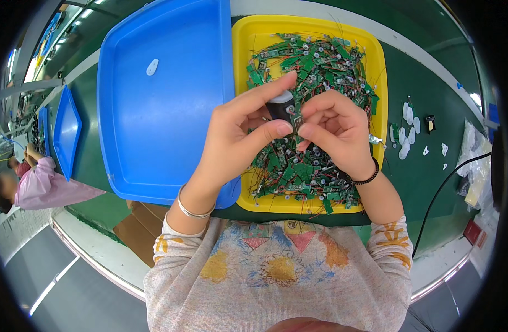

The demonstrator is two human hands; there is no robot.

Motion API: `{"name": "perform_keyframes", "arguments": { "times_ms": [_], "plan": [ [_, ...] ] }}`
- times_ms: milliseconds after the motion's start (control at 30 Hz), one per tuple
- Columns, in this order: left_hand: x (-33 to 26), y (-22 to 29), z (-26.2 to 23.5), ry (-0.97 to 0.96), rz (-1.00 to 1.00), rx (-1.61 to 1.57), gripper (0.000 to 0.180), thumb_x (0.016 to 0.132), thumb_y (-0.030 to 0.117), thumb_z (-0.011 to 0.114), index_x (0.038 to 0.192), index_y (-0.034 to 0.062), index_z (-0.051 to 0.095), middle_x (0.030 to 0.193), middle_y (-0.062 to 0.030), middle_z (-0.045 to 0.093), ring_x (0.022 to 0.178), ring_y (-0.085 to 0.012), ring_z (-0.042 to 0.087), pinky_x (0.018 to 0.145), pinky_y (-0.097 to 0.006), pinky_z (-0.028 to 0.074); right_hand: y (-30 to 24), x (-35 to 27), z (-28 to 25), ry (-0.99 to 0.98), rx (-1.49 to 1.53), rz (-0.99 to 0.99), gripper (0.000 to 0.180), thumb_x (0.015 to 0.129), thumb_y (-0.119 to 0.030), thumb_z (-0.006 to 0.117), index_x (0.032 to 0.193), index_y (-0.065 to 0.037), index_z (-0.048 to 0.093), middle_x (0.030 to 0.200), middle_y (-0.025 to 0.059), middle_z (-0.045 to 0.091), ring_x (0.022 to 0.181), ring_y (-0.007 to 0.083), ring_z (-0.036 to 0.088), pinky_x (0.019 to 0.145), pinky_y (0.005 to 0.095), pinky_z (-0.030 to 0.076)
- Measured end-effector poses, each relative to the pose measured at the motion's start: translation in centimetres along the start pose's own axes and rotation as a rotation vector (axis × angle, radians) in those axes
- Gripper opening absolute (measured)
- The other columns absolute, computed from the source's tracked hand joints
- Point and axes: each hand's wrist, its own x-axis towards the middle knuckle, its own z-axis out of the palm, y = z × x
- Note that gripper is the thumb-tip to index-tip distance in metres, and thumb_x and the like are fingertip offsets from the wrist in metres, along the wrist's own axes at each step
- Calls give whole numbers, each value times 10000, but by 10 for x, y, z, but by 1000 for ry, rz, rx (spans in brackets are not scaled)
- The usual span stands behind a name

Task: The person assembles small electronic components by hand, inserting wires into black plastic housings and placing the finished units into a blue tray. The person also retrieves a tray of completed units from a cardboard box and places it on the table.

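Above the yellow tray [381, 88], my left hand [237, 124] holds a small black plastic casing [277, 110] with a pale end, between thumb and fingers. My right hand [339, 130] is closed, its thumb and fingertips pinching a small green circuit board [297, 120] against the casing's right side. Whether the board sits in the casing or beside it, I cannot tell. Under both hands the yellow tray is heaped with green circuit boards [303, 171] that carry thin wires and small round parts.
Left of the yellow tray stands a large blue tray [165, 127] with one white oval piece [152, 67]. Several white oval pieces [404, 150] and a small black part [430, 123] lie on the right. Beyond are a black cable [443, 191] and plastic bags [474, 157]. A person in pink [49, 185] sits far left.
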Motion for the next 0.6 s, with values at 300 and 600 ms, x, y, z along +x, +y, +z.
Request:
{"name": "perform_keyframes", "arguments": {
  "times_ms": [300,600],
  "plan": [
    [-2,9,-2,2,-50,271,507,707,-33,606,1194,-30,463,1190,-126,509,953,-127,538,755,-231,459,1,5,-9,-114,43,132,120,791,-40,595,874,7,523,677,29,568,584,80,563,536,202,472],
    [0,2,-4,-73,94,313,516,703,-33,587,1204,-5,467,1245,-130,463,1001,-131,515,689,-213,472,2,2,-8,-119,-53,137,115,777,-79,618,808,4,545,670,19,560,577,70,551,524,206,465]
  ]
}}
